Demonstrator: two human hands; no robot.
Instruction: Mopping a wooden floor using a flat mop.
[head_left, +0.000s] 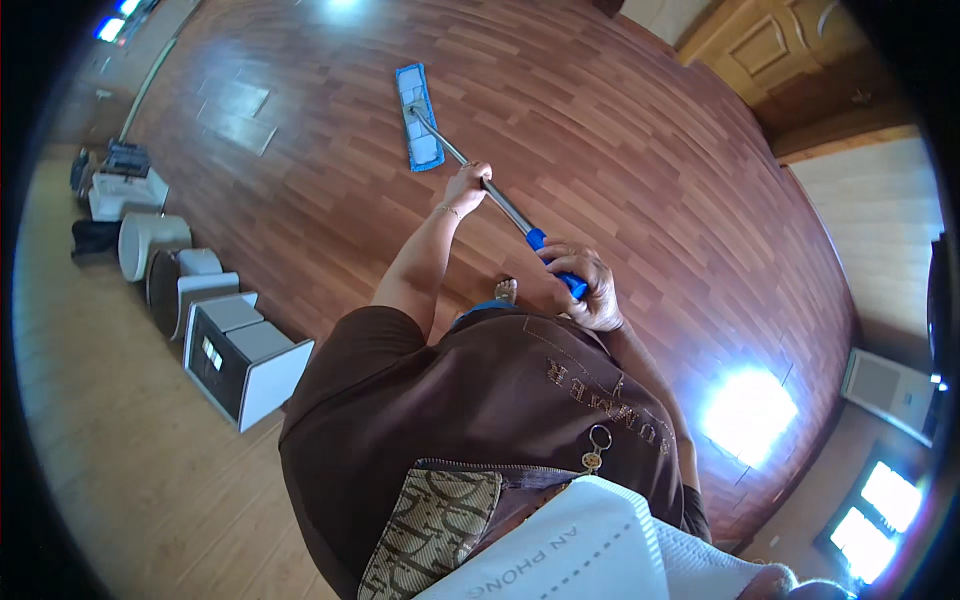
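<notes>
Your left grip (468, 188) was wrapped around the pole (510, 207) and your right grip (590, 291) around the blue handle (536, 239), with the mop pad (419, 128) on the floor (330, 130) ahead of your foot (506, 291), so mopping seemed started, but I couldn't tell how much was left.

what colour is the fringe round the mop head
The fringe is bright blue, best seen in the head view.

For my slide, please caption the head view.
Left hand grips the metal pole of a flat mop, right hand its blue handle, over a plank floor.
</notes>
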